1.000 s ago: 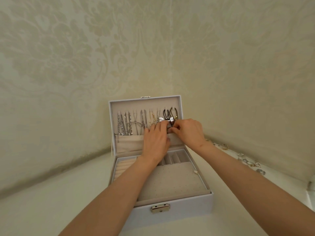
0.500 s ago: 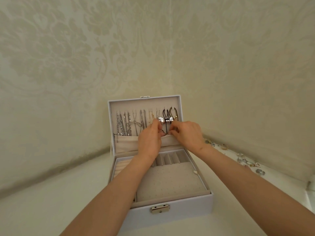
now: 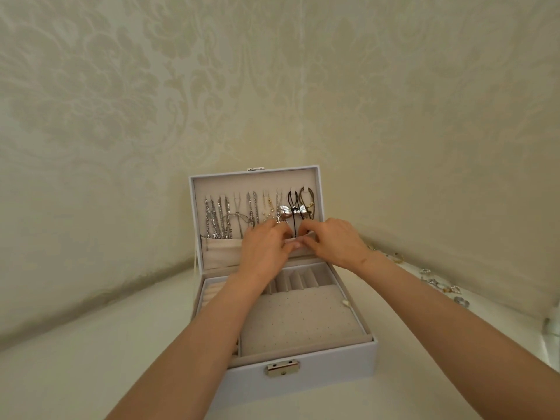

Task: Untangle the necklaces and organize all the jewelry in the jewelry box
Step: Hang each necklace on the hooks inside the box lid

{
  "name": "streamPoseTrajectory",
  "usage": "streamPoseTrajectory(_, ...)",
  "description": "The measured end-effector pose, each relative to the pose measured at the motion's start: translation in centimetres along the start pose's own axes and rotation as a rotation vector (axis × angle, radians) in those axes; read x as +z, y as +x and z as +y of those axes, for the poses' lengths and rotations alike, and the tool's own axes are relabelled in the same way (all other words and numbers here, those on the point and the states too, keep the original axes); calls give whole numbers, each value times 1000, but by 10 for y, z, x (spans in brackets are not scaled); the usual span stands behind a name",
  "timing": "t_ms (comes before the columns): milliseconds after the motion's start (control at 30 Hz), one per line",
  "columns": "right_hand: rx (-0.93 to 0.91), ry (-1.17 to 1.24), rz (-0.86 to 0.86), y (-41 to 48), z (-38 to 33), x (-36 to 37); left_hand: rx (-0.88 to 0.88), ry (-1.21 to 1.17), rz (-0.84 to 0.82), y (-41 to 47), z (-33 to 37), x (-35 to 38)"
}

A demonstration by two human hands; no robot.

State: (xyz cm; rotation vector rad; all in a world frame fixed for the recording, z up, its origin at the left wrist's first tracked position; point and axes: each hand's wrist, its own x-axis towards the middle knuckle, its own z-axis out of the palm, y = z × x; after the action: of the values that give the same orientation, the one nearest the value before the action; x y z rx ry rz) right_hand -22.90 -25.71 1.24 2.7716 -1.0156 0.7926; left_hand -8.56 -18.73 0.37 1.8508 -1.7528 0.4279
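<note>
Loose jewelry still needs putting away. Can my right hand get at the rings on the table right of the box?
Probably yes. The right hand is busy at the lid pocket, but the rings lie on open table beside that forearm, nothing standing between them.

Desk (image 3: 91, 359) left of the jewelry box (image 3: 318, 377) is open for passage; the upright lid (image 3: 257, 184) and wallpapered wall (image 3: 121, 147) close the back, left forearm (image 3: 197, 344) and right forearm (image 3: 439, 322) cross above the tray, and loose rings (image 3: 439, 283) line the right desk edge.
</note>
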Motion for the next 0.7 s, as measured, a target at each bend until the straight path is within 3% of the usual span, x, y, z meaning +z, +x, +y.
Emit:
streamPoseTrajectory(300,16,50,118,-2,-6,5,-32,25,20,-1,2,-2)
streamPoseTrajectory(433,2,104,17,-3,-12,4,-36,18,23,-1,2,-1)
streamPoseTrajectory(700,31,-39,-78,-3,-13,3,-51,50,56,-2,2,-3)
